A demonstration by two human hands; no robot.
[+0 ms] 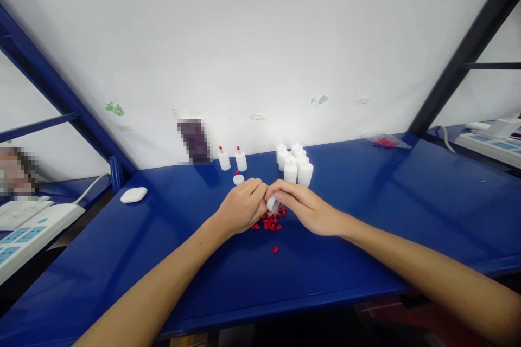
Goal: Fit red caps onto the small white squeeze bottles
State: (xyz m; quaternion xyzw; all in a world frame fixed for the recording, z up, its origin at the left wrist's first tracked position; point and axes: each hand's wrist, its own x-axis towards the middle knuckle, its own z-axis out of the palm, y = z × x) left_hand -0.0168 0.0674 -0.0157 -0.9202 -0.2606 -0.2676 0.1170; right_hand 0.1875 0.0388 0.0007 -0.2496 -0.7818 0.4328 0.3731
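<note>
My right hand (307, 209) pinches a white bottle cap (273, 204) between thumb and fingers, its hollow underside tilted toward me. Curled and closed, my left hand (244, 205) meets it at the cap's left side; what its fingertips grip is hidden. Beneath both hands lies a loose pile of small red tips (271, 223), and a single red tip (275, 250) sits nearer the front edge. Just beyond my left hand, a white cap with a red tip (238, 178) rests on the table.
Two white bottles with red tips (241, 160) stand near the wall. Several white bottles without red tips (303, 171) are grouped behind my right hand. A plastic bag of red pieces (386, 142) lies at the back right of the blue table (366, 260), a white case (134, 195) at left.
</note>
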